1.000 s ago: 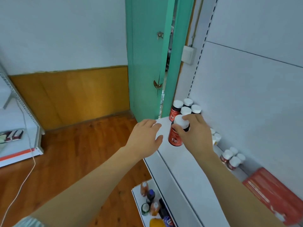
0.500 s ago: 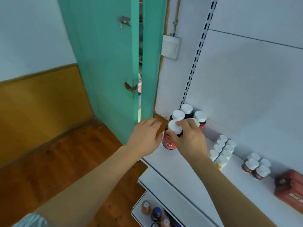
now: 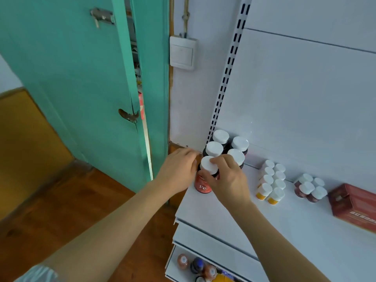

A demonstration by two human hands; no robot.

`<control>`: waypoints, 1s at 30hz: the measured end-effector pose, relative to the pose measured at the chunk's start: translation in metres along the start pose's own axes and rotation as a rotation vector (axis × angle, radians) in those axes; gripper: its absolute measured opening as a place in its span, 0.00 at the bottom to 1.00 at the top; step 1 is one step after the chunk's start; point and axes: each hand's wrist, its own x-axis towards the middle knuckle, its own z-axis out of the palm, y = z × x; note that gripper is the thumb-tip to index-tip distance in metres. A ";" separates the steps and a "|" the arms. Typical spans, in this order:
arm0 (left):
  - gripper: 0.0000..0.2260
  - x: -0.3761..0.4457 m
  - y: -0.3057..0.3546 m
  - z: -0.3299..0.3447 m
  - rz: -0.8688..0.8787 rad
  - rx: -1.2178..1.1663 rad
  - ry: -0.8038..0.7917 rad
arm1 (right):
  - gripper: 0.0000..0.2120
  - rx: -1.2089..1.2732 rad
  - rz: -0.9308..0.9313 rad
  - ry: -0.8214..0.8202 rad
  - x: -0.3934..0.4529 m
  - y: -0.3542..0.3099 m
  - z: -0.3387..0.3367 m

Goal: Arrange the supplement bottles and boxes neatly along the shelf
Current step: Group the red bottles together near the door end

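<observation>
The right hand [image 3: 225, 178] had its fingers and thumb curled round the neck and white cap of the red bottle [image 3: 203, 181], the one with "Fe" on its label, and that bottle stood upright on the white shelf [image 3: 234, 216], right at the shelf's left front corner. The left hand [image 3: 179, 169] was up against the bottle's left side, fingers curled toward it, though whether it truly gripped the bottle or only touched it could not be told from here. Just behind the held bottle, four matching bottles [image 3: 225, 146] with white caps sat in a tight square against the back panel. Further right along the shelf stood a double row of small yellow bottles [image 3: 270, 183], then a cluster of small dark red bottles [image 3: 310, 189], and beyond them a red box [image 3: 354, 202] lying near the right edge of view. Down below, a lower shelf [image 3: 203, 239] showed a few more bottles [image 3: 198, 266]. A green door [image 3: 81, 88] stood ajar to the left.
</observation>
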 end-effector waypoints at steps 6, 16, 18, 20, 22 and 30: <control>0.15 0.019 -0.003 0.007 0.023 -0.021 -0.006 | 0.18 -0.015 -0.025 0.001 -0.003 0.000 0.002; 0.20 0.067 -0.001 -0.005 0.134 -0.098 -0.080 | 0.19 -0.088 0.123 0.034 0.016 0.016 -0.044; 0.23 0.083 -0.001 -0.009 0.156 -0.083 -0.199 | 0.29 -0.188 0.205 -0.161 0.024 0.028 -0.054; 0.26 0.095 -0.001 -0.010 0.190 -0.041 -0.305 | 0.40 -0.245 0.300 -0.391 0.031 0.036 -0.061; 0.27 0.102 -0.001 -0.010 0.222 0.016 -0.382 | 0.46 -0.284 0.358 -0.546 0.038 0.039 -0.061; 0.28 0.112 -0.002 -0.003 0.231 -0.022 -0.567 | 0.45 -0.280 0.395 -0.671 0.054 0.043 -0.045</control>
